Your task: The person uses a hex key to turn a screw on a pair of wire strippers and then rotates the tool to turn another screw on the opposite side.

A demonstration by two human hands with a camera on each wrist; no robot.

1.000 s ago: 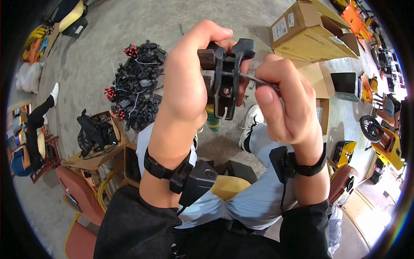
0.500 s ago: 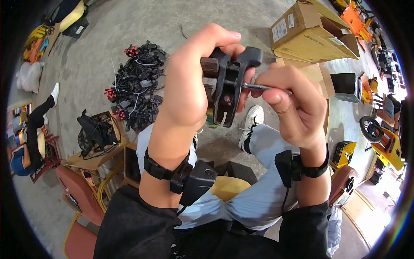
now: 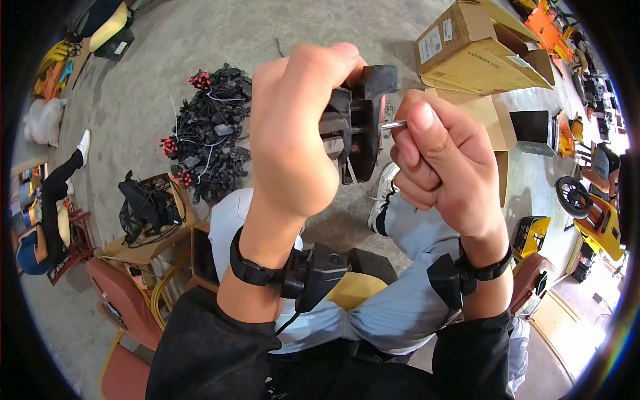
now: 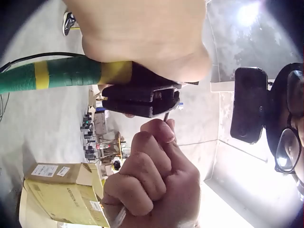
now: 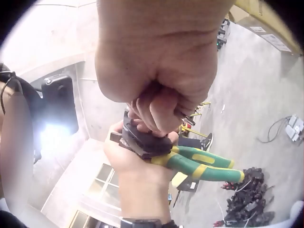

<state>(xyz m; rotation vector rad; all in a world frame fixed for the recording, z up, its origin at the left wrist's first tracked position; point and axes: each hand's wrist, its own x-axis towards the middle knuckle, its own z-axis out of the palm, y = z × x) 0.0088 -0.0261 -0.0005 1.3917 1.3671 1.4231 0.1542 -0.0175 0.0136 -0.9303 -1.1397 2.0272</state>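
Possibly, the thin metal rod slips or bends, if the black part turns inside the left hand, whose fingers are curled around it. The right hand pinches this rod. The black part lies at 3 o'clock from the left hand, and near 10 o'clock from the right.

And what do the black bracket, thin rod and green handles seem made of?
Black bracket: perhaps matte plastic or painted metal; dull, even black. Thin rod: likely bare metal, by its silvery glint. Green handles: probably smooth plastic or rubber, from solid colour bands.
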